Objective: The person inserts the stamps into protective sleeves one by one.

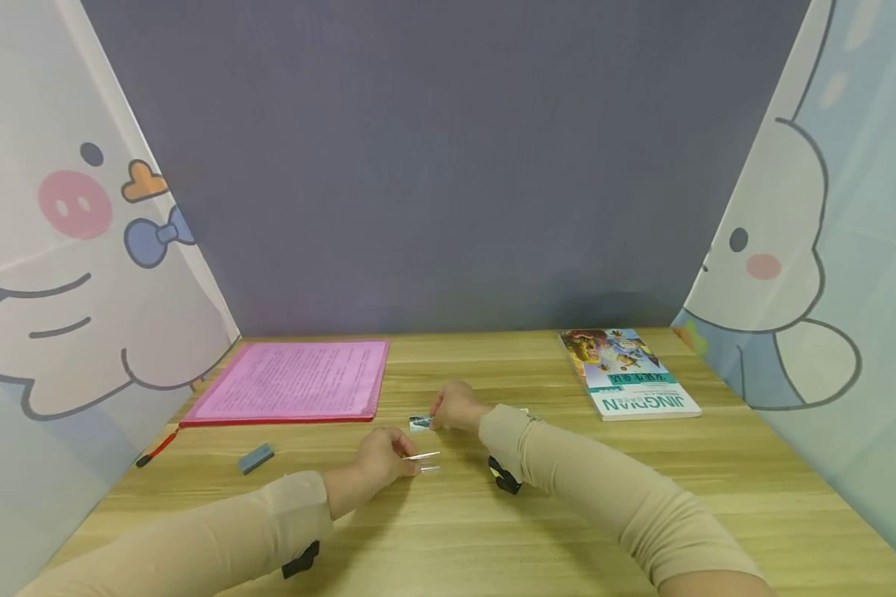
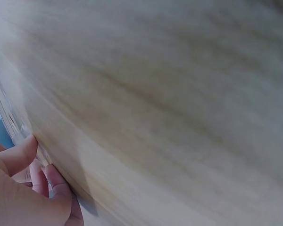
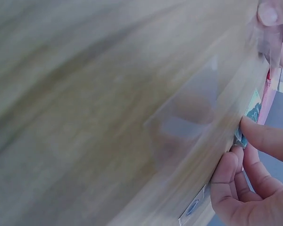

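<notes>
L hand (image 1: 383, 458) holds sleeve (image 1: 423, 462); R hand (image 1: 455, 407) pinches card (image 1: 421, 423).

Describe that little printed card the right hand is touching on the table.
The small card lies flat on the wooden table, in front of the pink folder. It looks like thin card, printed in dark teal and white; the picture is too small to read. The right hand pinches its edge with its fingertips. The left hand is not touching it.
</notes>
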